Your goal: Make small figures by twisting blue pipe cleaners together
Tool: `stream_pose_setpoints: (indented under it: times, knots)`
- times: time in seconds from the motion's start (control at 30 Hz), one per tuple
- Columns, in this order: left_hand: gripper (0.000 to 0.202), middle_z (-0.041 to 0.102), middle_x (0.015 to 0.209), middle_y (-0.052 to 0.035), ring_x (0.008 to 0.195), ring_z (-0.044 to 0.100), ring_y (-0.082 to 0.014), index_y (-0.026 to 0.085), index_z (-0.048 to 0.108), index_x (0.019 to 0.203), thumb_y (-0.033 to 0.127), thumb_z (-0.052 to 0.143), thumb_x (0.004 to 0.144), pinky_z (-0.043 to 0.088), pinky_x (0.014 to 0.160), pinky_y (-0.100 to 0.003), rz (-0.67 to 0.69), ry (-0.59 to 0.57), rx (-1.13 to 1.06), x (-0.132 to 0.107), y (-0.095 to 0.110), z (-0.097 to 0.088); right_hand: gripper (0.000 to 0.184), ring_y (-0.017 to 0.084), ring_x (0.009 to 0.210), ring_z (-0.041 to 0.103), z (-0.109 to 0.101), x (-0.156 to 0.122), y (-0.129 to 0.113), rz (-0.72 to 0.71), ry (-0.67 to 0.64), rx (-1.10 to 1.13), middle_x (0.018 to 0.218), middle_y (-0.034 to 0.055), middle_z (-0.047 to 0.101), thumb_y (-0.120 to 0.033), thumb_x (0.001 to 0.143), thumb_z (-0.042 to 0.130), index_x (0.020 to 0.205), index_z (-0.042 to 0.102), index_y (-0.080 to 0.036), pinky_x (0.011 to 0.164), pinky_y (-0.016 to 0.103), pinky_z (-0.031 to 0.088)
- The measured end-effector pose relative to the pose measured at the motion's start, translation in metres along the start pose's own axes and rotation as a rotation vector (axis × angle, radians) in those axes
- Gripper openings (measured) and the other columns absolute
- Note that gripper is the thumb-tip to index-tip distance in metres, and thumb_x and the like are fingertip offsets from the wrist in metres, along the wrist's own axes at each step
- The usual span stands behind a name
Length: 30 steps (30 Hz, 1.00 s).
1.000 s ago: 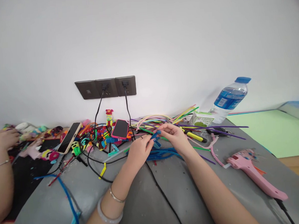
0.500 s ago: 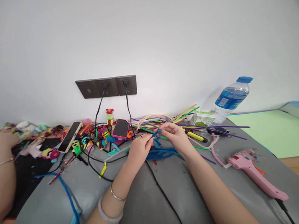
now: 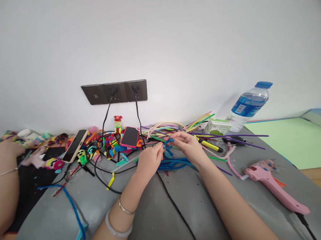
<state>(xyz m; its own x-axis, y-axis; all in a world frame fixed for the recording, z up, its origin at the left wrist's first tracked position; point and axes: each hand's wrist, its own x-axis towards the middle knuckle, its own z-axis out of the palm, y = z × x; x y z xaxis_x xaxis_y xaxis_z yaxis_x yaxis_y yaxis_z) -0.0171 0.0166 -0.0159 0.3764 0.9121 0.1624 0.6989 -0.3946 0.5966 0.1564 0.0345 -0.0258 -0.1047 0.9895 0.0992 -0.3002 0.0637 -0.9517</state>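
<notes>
Between my two hands is a short piece of blue pipe cleaner (image 3: pixel 167 142). My left hand (image 3: pixel 151 158) pinches its left end between thumb and forefinger. The right end is gripped by the thumb and fingers of my right hand (image 3: pixel 188 146). Just under the hands lies a bundle of blue pipe cleaners (image 3: pixel 176 164) on the grey table (image 3: pixel 144 211); the hands partly cover it. Behind my hands spreads a pile of many-coloured pipe cleaners (image 3: pixel 169 125).
A pink glue gun (image 3: pixel 279 190) lies at right, near a tilted water bottle (image 3: pixel 249 105). Left stand small pipe-cleaner figures (image 3: pixel 118 124) and two phones (image 3: pixel 129 137). Black cables (image 3: pixel 174 202) cross the table. Another person's arm (image 3: pixel 4 194) reaches in at far left.
My left fingers have shifted slightly on the blue piece, and its visible part between the hands looks lower and flatter. The rest is nearly unchanged.
</notes>
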Motion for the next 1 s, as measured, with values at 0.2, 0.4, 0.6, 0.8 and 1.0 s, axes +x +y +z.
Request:
stream_pose_setpoints:
  times: [0.2, 0.4, 0.6, 0.8, 1.0]
  knots:
    - [0.028, 0.068, 0.066, -0.0003, 0.063, 0.062, -0.0160, 0.021, 0.061, 0.091, 0.028, 0.035, 0.098, 0.037, 0.063, -0.025, 0.018, 0.017, -0.072, 0.0006, 0.0001, -0.0002, 0.024, 0.020, 0.085, 0.074, -0.0008, -0.0006, -0.0011, 0.007, 0.006, 0.042, 0.088, 0.0042, 0.079, -0.037, 0.069, 0.083, 0.081, 0.071, -0.021, 0.085, 0.034, 0.056]
    - [0.026, 0.065, 0.065, 0.0003, 0.064, 0.061, -0.0152, 0.021, 0.059, 0.087, 0.025, 0.036, 0.098, 0.039, 0.066, -0.024, 0.024, 0.021, -0.106, 0.0019, -0.0017, 0.0008, 0.026, 0.021, 0.086, 0.074, -0.0002, 0.0006, 0.0014, 0.014, 0.004, 0.068, 0.088, 0.0043, 0.079, -0.038, 0.066, 0.084, 0.081, 0.070, -0.021, 0.084, 0.034, 0.056]
    - [0.026, 0.065, 0.067, -0.0005, 0.065, 0.060, -0.0149, 0.021, 0.057, 0.078, 0.023, 0.039, 0.096, 0.038, 0.066, -0.024, 0.012, 0.093, -0.067, 0.0016, -0.0016, 0.0015, 0.029, 0.020, 0.086, 0.074, 0.0005, 0.0002, 0.0011, 0.014, -0.001, 0.073, 0.088, 0.0040, 0.079, -0.040, 0.066, 0.084, 0.081, 0.068, -0.022, 0.085, 0.034, 0.056]
    - [0.024, 0.069, 0.066, -0.0014, 0.059, 0.062, -0.0158, 0.020, 0.061, 0.084, 0.031, 0.043, 0.096, 0.039, 0.061, -0.025, 0.008, 0.091, -0.155, 0.0001, 0.0011, 0.0036, 0.026, 0.022, 0.087, 0.073, 0.0020, -0.0013, -0.0019, -0.047, -0.036, -0.075, 0.090, 0.0056, 0.079, -0.042, 0.071, 0.079, 0.082, 0.068, -0.021, 0.086, 0.038, 0.056]
    - [0.031, 0.075, 0.074, -0.0019, 0.059, 0.063, -0.0154, 0.020, 0.062, 0.077, 0.027, 0.040, 0.097, 0.042, 0.066, -0.025, 0.050, 0.072, -0.182, 0.0013, -0.0003, 0.0039, 0.024, 0.021, 0.083, 0.073, 0.0067, -0.0032, -0.0038, -0.062, -0.077, -0.102, 0.088, 0.0052, 0.078, -0.041, 0.074, 0.078, 0.082, 0.068, -0.021, 0.085, 0.037, 0.056]
